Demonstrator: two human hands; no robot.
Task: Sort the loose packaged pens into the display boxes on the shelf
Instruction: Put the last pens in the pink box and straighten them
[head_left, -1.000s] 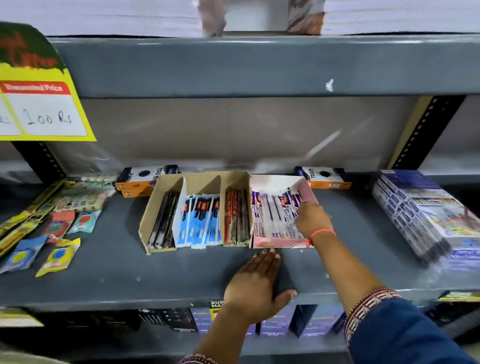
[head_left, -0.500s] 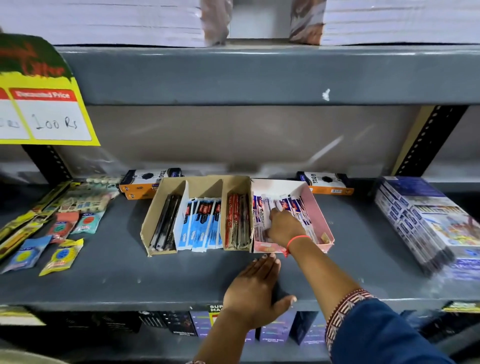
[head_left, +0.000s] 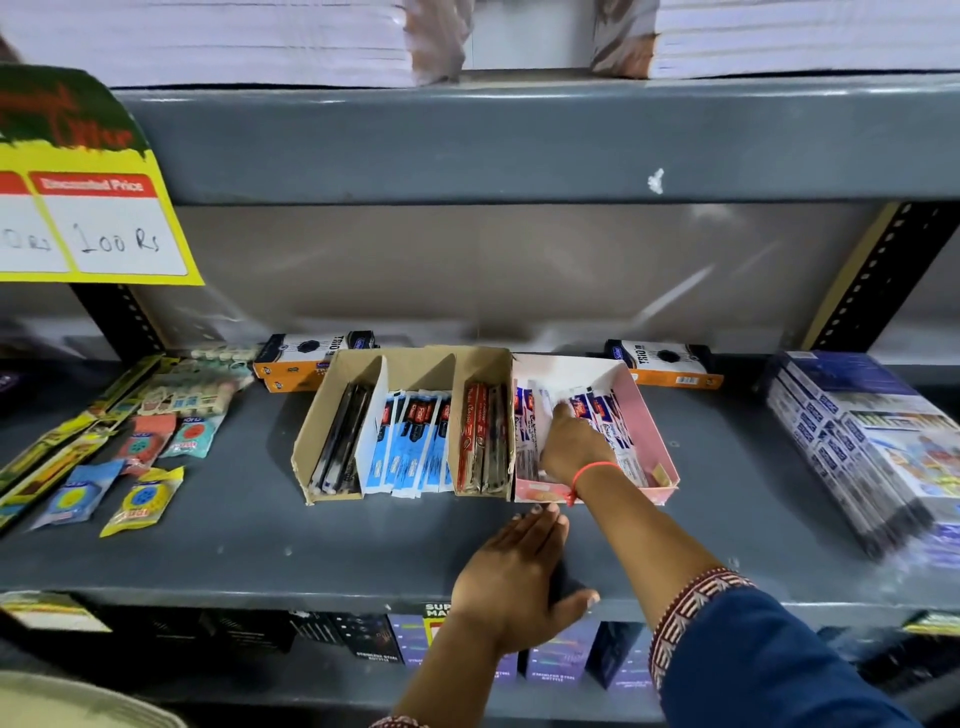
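Note:
A brown cardboard display box (head_left: 311, 441) stands on the grey shelf (head_left: 260, 551) with three compartments: black pens (head_left: 340, 441), blue-packaged pens (head_left: 410, 441) and red pens (head_left: 483, 441). Right against it sits a pink box (head_left: 652, 441) holding white-and-blue packaged pens (head_left: 597, 410). My right hand (head_left: 569, 444) reaches into the pink box, fingers spread on the packets; whether it grips one I cannot tell. My left hand (head_left: 514, 577) lies flat and open on the shelf's front edge, just below the pink box.
Loose sachets and yellow strips (head_left: 140, 499) lie at the shelf's left. Orange-black boxes (head_left: 306, 358) (head_left: 670, 364) stand behind the display boxes. A stack of blue packs (head_left: 862, 441) fills the right. A yellow price tag (head_left: 88, 218) hangs top left. Paper stacks sit above.
My right hand slid from the pink box's right wall to the left, in over the packets. The pink box's right side now shows. My left hand stayed put.

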